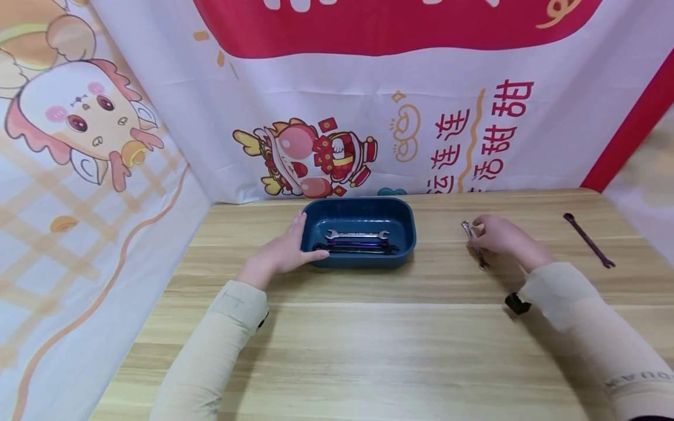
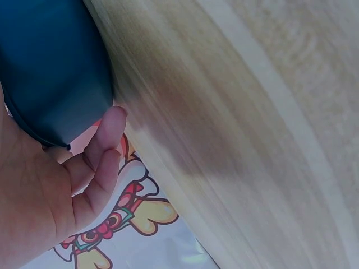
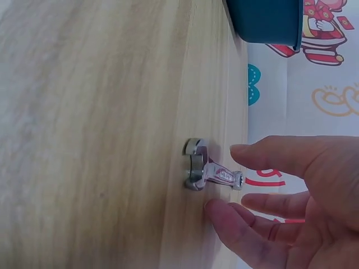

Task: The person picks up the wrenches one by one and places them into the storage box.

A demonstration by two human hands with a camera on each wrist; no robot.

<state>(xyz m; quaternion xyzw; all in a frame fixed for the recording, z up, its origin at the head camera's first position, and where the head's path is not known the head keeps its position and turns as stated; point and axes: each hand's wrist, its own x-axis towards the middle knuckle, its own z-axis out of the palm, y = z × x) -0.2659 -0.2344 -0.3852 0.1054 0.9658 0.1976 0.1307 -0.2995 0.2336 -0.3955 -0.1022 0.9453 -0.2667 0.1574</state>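
By the right hand (image 1: 497,235), a wrench (image 3: 220,174) apparently points ring-end away.

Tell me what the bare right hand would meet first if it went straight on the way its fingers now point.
Probably the slim silver metal wrench, which shows between the thumb and fingers of the right hand in the wrist view; depth is unclear.

My pale wood-grain counter (image 1: 368,351) carries a blue bin (image 1: 358,262) near its back edge, a silver wrench (image 3: 220,174) at my right hand (image 1: 499,235) and, farther right, a dark purple wrench (image 1: 588,240) lying aslant.
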